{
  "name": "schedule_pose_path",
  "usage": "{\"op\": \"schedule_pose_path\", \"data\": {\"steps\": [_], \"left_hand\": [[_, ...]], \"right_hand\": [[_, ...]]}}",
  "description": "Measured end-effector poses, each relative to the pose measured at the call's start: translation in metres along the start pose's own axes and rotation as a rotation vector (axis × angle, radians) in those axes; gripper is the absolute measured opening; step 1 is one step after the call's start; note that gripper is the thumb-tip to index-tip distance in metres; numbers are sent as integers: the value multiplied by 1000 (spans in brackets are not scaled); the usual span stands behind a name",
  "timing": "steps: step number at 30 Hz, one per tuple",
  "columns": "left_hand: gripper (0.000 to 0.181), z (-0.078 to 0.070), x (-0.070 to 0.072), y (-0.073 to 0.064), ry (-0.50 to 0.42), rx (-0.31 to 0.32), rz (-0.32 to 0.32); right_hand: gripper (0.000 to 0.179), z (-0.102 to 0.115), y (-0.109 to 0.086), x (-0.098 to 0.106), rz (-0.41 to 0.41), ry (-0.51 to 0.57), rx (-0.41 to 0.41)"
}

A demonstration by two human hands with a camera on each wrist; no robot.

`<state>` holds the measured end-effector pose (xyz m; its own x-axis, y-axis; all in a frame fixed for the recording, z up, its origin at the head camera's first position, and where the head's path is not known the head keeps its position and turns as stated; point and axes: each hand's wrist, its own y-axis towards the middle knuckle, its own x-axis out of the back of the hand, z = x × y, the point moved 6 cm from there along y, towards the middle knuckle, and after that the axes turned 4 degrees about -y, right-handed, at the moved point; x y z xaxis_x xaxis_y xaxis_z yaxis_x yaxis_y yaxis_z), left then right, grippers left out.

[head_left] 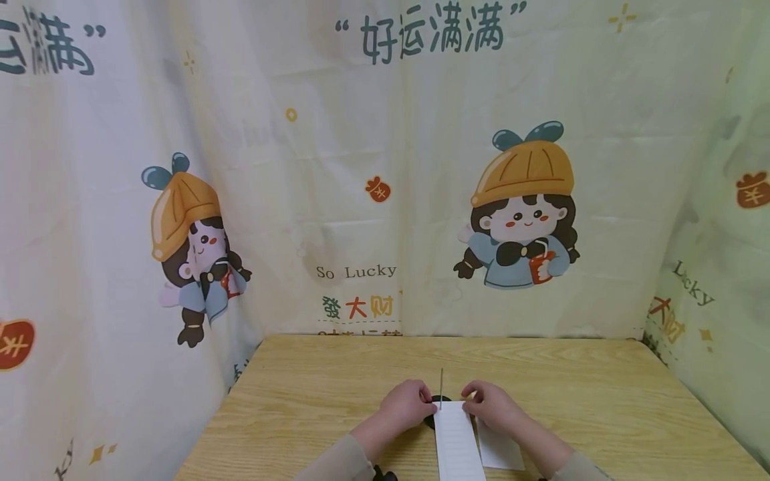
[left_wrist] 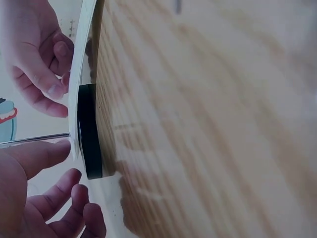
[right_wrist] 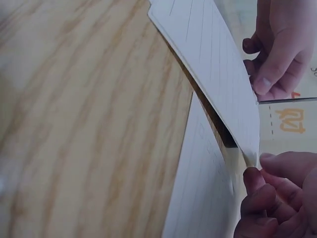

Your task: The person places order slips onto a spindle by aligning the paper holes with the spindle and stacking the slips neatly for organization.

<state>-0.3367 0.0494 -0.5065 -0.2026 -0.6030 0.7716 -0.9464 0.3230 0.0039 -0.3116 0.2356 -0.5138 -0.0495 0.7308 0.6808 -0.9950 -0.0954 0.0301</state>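
A long lined paper sheet lies over a black round base. From that base a thin metal rod stands up, and it passes through the sheet near its far left corner. My left hand grips that corner, its thumb on top right beside the rod. At the far right corner my right hand pinches the sheet between thumb and index finger. In the right wrist view the sheet is raised off the table and bends near the right fingertips. The left wrist view shows the base under it.
A second lined paper lies flat on the wooden table, beneath my right forearm. A small black object shows at the bottom edge of the head view. Behind the table hangs a printed curtain.
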Motion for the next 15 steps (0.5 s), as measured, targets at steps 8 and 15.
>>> {"op": "schedule_pose_path", "data": {"steps": [8,15], "left_hand": [[29,2,-1,-1,-20,-43,55],[46,4,-2,-4,11,-91,110]], "right_hand": [[19,-3,-5,9,-39,-61,20],[27,-11,-13,22,-53,-116,38]]}}
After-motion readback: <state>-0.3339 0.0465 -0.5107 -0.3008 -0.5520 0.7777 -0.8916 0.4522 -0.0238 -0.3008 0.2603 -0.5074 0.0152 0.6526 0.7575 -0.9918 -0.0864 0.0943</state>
